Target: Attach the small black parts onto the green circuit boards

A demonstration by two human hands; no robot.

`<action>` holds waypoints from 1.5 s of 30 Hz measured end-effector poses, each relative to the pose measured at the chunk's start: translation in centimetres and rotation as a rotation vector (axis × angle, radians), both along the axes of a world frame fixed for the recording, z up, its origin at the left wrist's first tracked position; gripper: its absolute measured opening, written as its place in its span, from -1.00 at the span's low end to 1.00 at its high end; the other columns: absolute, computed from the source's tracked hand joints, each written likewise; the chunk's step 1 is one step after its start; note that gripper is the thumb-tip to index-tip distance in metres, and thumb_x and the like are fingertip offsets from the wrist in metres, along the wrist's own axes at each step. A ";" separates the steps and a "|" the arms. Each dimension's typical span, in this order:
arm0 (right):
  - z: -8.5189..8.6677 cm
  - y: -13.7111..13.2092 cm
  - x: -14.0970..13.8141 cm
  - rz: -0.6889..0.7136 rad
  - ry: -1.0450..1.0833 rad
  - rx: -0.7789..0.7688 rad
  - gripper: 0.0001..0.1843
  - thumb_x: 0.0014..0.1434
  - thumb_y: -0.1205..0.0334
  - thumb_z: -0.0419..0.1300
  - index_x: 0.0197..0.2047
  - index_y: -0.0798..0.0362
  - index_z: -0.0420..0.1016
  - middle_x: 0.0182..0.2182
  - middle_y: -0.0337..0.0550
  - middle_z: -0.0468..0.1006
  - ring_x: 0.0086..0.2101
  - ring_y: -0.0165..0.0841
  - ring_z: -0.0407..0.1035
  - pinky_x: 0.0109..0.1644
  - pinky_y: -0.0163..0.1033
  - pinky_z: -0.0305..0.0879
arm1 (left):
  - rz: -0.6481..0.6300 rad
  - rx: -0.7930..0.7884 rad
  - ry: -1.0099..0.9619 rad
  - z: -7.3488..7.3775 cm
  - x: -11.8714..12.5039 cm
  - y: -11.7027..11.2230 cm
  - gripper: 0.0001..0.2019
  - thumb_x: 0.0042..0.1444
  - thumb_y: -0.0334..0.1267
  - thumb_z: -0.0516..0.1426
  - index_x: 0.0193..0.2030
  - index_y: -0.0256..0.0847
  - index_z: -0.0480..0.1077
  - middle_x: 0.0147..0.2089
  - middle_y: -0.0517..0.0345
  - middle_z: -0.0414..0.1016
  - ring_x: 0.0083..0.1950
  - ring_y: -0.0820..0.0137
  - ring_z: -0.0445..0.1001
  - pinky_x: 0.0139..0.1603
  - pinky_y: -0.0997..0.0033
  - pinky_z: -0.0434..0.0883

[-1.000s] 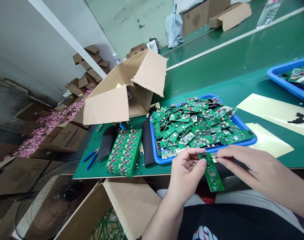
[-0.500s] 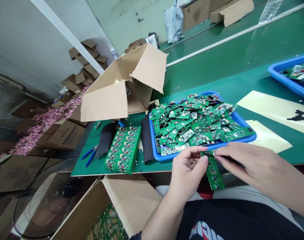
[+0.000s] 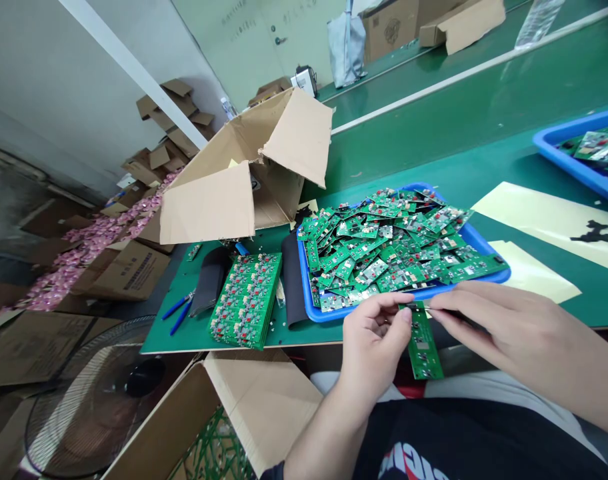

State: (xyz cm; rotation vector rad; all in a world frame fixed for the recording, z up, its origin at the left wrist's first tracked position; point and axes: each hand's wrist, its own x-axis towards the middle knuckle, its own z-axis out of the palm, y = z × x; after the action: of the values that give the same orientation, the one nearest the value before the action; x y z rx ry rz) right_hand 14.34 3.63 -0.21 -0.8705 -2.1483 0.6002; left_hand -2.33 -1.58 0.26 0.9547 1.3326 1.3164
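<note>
— How are your hands set?

— Both are up in front of my lap, just short of the near table edge. My left hand comes up from the lower middle with the forearm angled toward the tray. The fingers are curled in, and thumb and forefinger pinch the top end of a narrow circuit board strip. The strip hangs down from that pinch, tilted a little, green face toward me.

— And the right?

— My right hand reaches in from the right, wrist low and palm turned down. Its fingers are stretched toward the left and closed on the same top end of the strip, opposite my left fingertips. Something thin and dark seems to lie under those fingers, but I cannot tell what it is.

— What sits beyond?

— Just past my fingers is the blue tray, heaped with small green boards. To its left lies a black mat, then a stack of green panels, another dark piece and the blue-handled pliers. Behind those an open cardboard box lies tipped on the green table. Pale yellow sheets lie to the right of the tray, and a second blue tray shows at the far right edge.
</note>
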 end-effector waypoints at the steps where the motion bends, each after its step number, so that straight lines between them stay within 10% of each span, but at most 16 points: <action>1: 0.0 0.1 0.1 0.020 -0.037 0.065 -0.79 0.31 0.20 0.04 -0.27 -0.04 0.49 -0.45 -0.18 0.57 -0.46 -0.26 0.48 -0.40 -0.16 0.33 | 0.004 0.015 0.021 0.0 0.0 0.0 -0.87 0.04 -0.26 0.24 -0.27 -0.21 0.58 -0.45 0.18 0.40 -0.49 0.49 0.27 -0.48 0.52 0.27; 21: 0.9 0.3 -0.4 -0.002 -0.080 0.158 -0.83 0.26 0.30 0.05 -0.40 -0.01 0.27 -0.57 -0.31 0.37 -0.58 -0.44 0.32 -0.49 -0.28 0.22 | 0.004 0.594 0.637 -0.8 0.1 -0.3 -0.72 0.06 -0.54 0.14 -0.19 -0.13 0.56 -0.37 0.08 0.61 -0.40 0.38 0.54 -0.35 0.44 0.49; 27: 0.8 0.1 -0.4 0.046 -0.012 0.230 -0.90 0.29 0.39 0.07 -0.25 0.01 0.35 -0.42 -0.22 0.51 -0.41 -0.37 0.44 -0.30 -0.26 0.34 | 0.067 0.438 0.351 -1.4 0.2 -0.3 -0.81 0.05 -0.40 0.20 -0.20 -0.14 0.57 -0.46 0.16 0.48 -0.49 0.46 0.39 -0.47 0.51 0.40; 36: 0.4 0.4 -0.4 0.096 -0.006 0.249 -0.89 0.31 0.37 0.07 -0.22 0.01 0.39 -0.38 -0.17 0.50 -0.37 -0.35 0.45 -0.29 -0.25 0.39 | -0.115 0.346 0.122 -1.3 -0.4 -0.4 -0.41 0.07 -0.41 0.21 0.26 -0.06 0.29 -0.41 0.30 0.33 -0.47 0.55 0.31 -0.43 0.62 0.39; 40: 0.0 0.2 -0.3 0.075 0.005 0.284 -0.84 0.30 0.43 0.07 -0.14 0.02 0.41 -0.03 0.03 0.42 -0.15 -0.26 0.48 -0.13 -0.19 0.45 | -0.180 0.413 0.173 -1.2 -0.8 -0.3 -0.35 0.09 -0.46 0.19 0.32 0.00 0.21 -0.40 0.32 0.31 -0.46 0.57 0.30 -0.40 0.64 0.38; 45: -0.3 -0.6 -0.7 0.059 0.067 0.144 -0.55 0.28 0.45 0.05 0.18 -0.12 0.31 0.41 -0.03 -0.14 0.12 -0.11 0.35 0.01 -0.09 0.48 | -0.140 0.493 0.289 -0.7 -0.9 -0.2 -0.32 0.10 -0.48 0.16 0.33 0.06 0.16 -0.41 0.34 0.28 -0.47 0.56 0.27 -0.42 0.64 0.38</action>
State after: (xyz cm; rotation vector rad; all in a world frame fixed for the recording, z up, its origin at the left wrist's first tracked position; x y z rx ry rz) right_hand 13.66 3.02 -0.53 -0.7020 -2.1339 0.4902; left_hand -3.25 -1.82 -0.44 1.5970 1.1410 1.4671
